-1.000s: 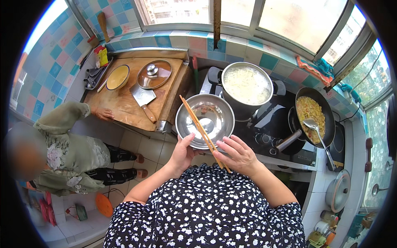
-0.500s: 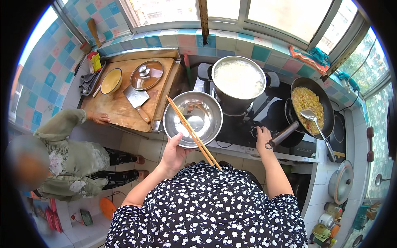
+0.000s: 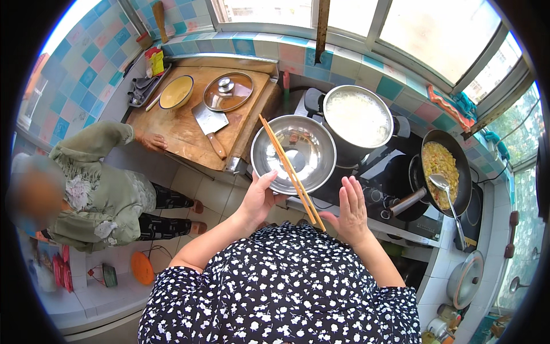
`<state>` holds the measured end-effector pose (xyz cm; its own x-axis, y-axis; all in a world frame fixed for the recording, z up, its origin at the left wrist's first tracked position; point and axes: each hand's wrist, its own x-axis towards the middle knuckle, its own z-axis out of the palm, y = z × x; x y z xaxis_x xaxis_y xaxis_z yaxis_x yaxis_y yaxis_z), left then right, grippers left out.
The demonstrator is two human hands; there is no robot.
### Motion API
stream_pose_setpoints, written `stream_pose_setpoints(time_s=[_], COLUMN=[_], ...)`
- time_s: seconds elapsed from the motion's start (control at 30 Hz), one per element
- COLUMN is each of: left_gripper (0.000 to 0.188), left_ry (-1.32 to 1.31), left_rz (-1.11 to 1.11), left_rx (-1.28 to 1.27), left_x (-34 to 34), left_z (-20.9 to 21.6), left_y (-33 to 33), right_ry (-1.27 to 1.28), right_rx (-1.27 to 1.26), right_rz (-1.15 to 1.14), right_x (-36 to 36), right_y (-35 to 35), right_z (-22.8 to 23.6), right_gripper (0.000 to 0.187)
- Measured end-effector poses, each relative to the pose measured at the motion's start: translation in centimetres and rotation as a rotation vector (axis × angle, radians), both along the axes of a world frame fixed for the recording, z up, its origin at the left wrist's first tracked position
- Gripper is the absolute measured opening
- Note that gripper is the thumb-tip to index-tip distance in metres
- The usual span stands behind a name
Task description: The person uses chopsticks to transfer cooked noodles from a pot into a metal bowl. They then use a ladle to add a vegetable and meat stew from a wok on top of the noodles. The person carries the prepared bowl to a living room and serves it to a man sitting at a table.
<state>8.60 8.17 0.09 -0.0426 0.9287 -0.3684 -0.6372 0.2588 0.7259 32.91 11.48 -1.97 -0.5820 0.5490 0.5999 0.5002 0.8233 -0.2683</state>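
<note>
Stainless-steel mixing bowl (image 3: pixel 301 150): at the near-left side of the stockpot (image 3: pixel 356 117), gripped at its near rim by the left hand (image 3: pixel 255 200), thumb uppermost, fingers partly hidden. Wooden chopsticks (image 3: pixel 293 175) lie across it. Right hand (image 3: pixel 350 215): fingers outstretched, nothing grasped, beside the chopsticks' near ends. Judgement: bowl light, stiff, slippery when wet, best gripped by opposite rims; chopsticks light, liable to roll, best pinched together
</note>
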Motion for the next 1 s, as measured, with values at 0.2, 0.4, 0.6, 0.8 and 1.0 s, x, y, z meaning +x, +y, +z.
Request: stream_pose_setpoints(time_s=[0.2, 0.4, 0.6, 0.8, 1.0], left_gripper=[0.045, 0.049, 0.045, 0.046, 0.044], left_ry=[0.028, 0.018, 0.025, 0.008, 0.011], left_rz=[-0.056, -0.021, 0.015, 0.039, 0.062], left_rx=[0.038, -0.011, -0.052, -0.042, -0.057], left_x=[0.4, 0.3, -0.6, -1.1, -0.9], left_z=[0.4, -0.7, -0.9, -1.9, -1.4], left_y=[0.4, 0.4, 0.1, 0.2, 0.3], right_ry=[-0.308, 0.224, 0.710, 0.845, 0.719], right_rx=[0.139, -0.099, -0.402, -0.894, -1.136], right_rz=[0.166, 0.264, -0.178, -0.317, -0.289], right_x=[-4.6, -1.4, 5.3, 6.8, 4.3], right_y=[1.0, 2.6, 9.0, 15.0, 19.2], right_z=[6.5, 10.3, 12.3, 11.7, 8.8], right_gripper=[0.054, 0.056, 0.044, 0.021, 0.021])
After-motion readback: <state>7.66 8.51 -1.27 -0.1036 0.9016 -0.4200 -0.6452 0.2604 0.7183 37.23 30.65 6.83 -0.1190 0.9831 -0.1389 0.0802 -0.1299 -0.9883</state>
